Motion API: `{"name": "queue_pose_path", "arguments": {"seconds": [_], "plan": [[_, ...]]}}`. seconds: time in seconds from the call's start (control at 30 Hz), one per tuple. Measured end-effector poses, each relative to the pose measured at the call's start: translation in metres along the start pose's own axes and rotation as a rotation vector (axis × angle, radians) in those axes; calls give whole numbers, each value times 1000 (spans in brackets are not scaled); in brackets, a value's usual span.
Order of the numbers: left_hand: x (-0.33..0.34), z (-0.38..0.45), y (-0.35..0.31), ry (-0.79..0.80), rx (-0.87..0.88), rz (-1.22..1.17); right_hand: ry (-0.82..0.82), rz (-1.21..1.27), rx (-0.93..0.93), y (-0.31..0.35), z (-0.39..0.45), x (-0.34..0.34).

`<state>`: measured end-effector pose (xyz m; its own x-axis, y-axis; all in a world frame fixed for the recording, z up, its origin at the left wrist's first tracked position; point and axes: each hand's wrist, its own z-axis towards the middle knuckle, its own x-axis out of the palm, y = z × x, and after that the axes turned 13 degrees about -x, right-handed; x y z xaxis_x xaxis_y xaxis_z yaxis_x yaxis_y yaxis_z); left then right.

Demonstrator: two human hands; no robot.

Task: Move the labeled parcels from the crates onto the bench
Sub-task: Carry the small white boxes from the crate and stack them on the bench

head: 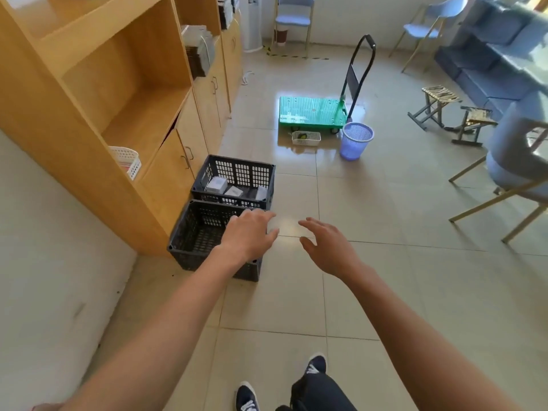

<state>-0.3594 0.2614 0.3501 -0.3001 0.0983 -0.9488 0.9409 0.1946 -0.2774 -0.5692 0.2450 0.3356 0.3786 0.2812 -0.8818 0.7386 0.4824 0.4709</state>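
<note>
Dark sneakers (315, 364) with white laces stand on the pale tiled floor (385, 292) at the bottom of the head view, one foot ahead of the other. Both bare arms reach forward from there. The left hand (249, 234) hangs above the right rim of the near crate (204, 235), fingers straight and spread, gripping nothing. The right hand (327, 246) floats over bare tile just beside it, fingers loose and apart, thumb out, also holding nothing. The hands are close together but not touching.

Two black lattice crates sit end to end against the foot of the wooden shelving unit (118, 93). No parcel shows in the near one. The far crate (237, 180) holds the labeled parcels (217, 184), a few small pale boxes lying on its bottom.

Farther off, a green platform trolley (311, 109) stands with a small white basket (307, 138) and a lavender wastebasket (355, 140) in front of it. Two folding stools (439, 103) and blue chairs (292, 16) are well apart from the crates.
</note>
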Motion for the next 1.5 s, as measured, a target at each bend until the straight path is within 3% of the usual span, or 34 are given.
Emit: {"name": "queue_pose_path", "arguments": {"seconds": [0.2,0.47,1.0,1.27,1.5], "plan": [[10,108,-66,20,31,24,-33,54,39,-94,67,-29],[7,221,-112,15,-81,42,36,30,-16,-197,166,-85],[5,456,-83,90,-276,-91,212,-72,-103,-295,409,-120],[-25,571,-92,80,-280,-75,181,-45,-158,-322,521,-153],[-25,677,-92,84,-403,-69,237,-47,-274,-371,642,-171]]}}
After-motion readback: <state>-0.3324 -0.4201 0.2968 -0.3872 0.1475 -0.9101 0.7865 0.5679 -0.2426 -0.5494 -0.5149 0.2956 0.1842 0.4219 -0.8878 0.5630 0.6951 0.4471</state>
